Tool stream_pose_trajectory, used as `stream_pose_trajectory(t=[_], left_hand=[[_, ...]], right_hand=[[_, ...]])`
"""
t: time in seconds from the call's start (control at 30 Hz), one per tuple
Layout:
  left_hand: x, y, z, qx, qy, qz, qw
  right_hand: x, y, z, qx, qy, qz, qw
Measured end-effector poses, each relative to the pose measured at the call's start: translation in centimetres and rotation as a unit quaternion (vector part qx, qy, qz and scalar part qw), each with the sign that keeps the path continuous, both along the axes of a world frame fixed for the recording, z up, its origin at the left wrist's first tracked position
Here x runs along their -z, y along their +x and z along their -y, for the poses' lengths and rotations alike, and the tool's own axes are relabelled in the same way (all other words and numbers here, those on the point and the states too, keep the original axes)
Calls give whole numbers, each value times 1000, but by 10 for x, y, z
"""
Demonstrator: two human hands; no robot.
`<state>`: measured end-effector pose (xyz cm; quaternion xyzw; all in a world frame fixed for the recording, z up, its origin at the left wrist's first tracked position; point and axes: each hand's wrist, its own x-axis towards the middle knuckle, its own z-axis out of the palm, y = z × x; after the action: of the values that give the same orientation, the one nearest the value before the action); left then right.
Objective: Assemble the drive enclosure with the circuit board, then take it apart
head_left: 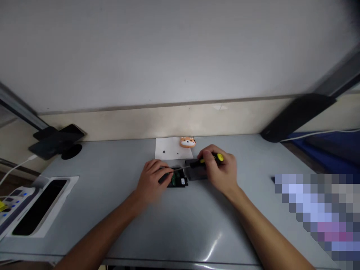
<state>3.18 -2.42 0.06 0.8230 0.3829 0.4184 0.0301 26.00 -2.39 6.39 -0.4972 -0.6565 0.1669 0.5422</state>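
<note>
My right hand grips a screwdriver with a black and yellow handle, its thin shaft pointing left. The tip reaches a small black device that lies open on the table, with green circuit board showing. My left hand is curled over the device's left side, fingers pressed on it and near the screwdriver's tip. A dark flat cover-like piece lies beside the device, partly under my right hand. Behind them, a white sheet of paper carries several tiny dark bits, perhaps screws.
An orange animal-faced case sits on the paper's right edge. At left are a phone on a stand, a black-screened phone on white paper and a power strip. A black cylindrical object leans at back right; a pixelated area covers the right.
</note>
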Motion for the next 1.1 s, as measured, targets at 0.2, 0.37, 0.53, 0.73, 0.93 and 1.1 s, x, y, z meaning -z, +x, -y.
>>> stream_pose_trajectory(t=[0.2,0.37,0.53,0.73,0.93,1.1], left_hand=[[4,1,-1,7,-8,17,1000],[3,0,-1,10,-1,21,1000],[2,2,0,18,-11,27,999],[0,7,7,43,-72,50,995],[4,1,7,37,-164,-112,979],[10,-1,6,44,-166,-148,974]], right_hand=[[-3,-2,2,3,9,-11,1000],[-2,-3,3,-12,-3,-3,1000],[-1,-3,3,-19,-19,-27,999],[3,-9,4,-3,-10,-69,998],[6,-6,1,12,-16,-28,999],[10,-5,-3,15,-33,18,999]])
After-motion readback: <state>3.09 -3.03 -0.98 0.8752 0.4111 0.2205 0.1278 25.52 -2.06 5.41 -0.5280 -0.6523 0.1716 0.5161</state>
